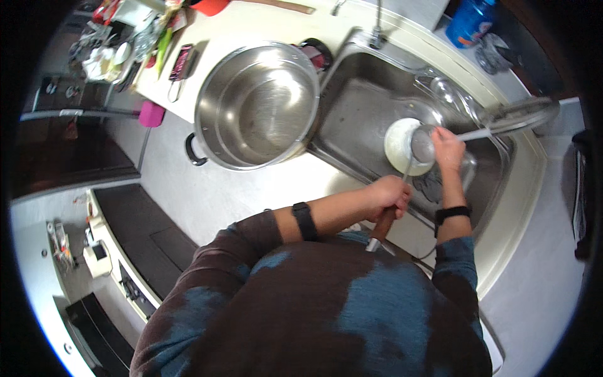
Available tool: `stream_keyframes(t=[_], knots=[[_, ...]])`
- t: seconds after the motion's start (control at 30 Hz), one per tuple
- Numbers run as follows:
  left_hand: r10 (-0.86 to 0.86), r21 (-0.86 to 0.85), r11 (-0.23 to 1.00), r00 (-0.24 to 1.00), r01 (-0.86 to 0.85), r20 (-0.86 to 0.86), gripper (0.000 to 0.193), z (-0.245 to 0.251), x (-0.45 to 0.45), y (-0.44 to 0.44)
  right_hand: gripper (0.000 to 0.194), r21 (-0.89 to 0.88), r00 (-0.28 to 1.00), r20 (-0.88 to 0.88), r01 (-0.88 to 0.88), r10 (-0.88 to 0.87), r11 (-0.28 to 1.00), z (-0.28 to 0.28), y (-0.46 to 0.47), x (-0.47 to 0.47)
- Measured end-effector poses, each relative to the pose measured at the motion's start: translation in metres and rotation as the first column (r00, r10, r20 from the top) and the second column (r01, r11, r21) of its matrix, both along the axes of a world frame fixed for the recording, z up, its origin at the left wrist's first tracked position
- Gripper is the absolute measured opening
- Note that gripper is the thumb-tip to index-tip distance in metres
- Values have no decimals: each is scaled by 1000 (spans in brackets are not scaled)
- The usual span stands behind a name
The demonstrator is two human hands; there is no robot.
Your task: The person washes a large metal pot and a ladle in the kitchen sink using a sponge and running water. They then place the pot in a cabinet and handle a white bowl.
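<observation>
My left hand (388, 198) grips the wooden handle (382, 227) of a metal ladle that slants away from my body over the sink's front edge. Its round bowl (422, 144) is above a white bowl (400, 136) standing in the stainless steel sink (358, 108). At the ladle bowl's right side, the fingers of my right hand (446, 150) hold the rim; my palm side is hidden. A dark, crumpled thing (427, 188), perhaps a cloth, lies in the sink below the white bowl.
A big stainless steel pot (256, 108) stands on the counter left of the sink. A round metal utensil (523, 115) with a long handle leans across the right corner. Behind are the faucet (376, 38) and a blue bottle (470, 23). Clutter (118, 52) fills the far left.
</observation>
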State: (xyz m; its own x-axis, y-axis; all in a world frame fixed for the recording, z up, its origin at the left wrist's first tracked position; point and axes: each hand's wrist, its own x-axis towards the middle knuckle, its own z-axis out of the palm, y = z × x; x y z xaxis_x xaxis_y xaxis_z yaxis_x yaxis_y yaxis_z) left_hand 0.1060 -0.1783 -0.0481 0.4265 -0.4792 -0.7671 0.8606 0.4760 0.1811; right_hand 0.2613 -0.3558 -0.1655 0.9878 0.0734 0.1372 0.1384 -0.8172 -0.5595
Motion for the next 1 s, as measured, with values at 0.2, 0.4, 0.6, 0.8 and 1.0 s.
stream_keyframes(t=[0.2,0.4,0.6,0.8,1.0], knots=[[10,-43,999,1000,-11,-21,21,-7,3,1,28,-27,998,8,-70,70,997,-12,-5,-2],[-10,-8,1000,1000,10,-26,23,-14,4,0,26,-76,995,22,-97,99,992,-28,-9,4],[-107,92,991,987,96,117,25,-24,0,3,24,-296,960,-193,-256,204,920,2,-3,0],[-105,102,990,991,96,86,24,-38,1,-1,24,-181,970,-173,-204,173,962,-8,-5,0],[-15,59,998,988,6,155,26,-39,-3,-1,22,81,990,-144,5,7,997,-36,-30,5]])
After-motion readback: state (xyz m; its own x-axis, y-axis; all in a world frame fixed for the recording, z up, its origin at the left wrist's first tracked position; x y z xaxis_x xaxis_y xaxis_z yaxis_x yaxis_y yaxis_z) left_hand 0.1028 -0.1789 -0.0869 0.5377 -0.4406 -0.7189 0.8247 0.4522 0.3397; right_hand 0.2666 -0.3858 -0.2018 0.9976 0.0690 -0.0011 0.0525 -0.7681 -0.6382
